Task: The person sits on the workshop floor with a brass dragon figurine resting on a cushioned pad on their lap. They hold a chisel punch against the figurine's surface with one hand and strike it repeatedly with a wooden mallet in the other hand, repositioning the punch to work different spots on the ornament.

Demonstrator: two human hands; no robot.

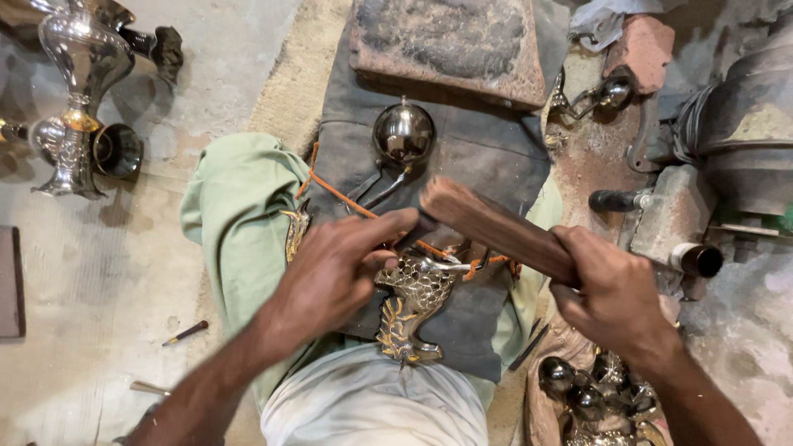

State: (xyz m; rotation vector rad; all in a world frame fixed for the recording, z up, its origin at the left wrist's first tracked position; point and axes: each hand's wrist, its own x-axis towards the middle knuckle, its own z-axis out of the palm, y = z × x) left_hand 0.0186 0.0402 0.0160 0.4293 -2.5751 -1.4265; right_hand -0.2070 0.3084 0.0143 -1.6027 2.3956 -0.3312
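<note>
2 bare hands work over a shiny silver and gold metal bird-shaped piece (413,301) lying on the grey cloth (487,157) across the person's lap. It looks partly done: scales cover its body, though how much is left I cannot tell. The left hand (334,272) reaches forward, fingers pressed together on the piece. The right hand (615,293) wraps its fingers around a long brown wooden stick (496,227), angled down toward it.

left forearm: enters from lower left, angled up and right | left hand (339,272): fingers curled, thumb stretched right, grip closed | right forearm: enters from lower right | right hand (615,293): fisted, grip clenched, knuckles up | hands: apart, level
</note>
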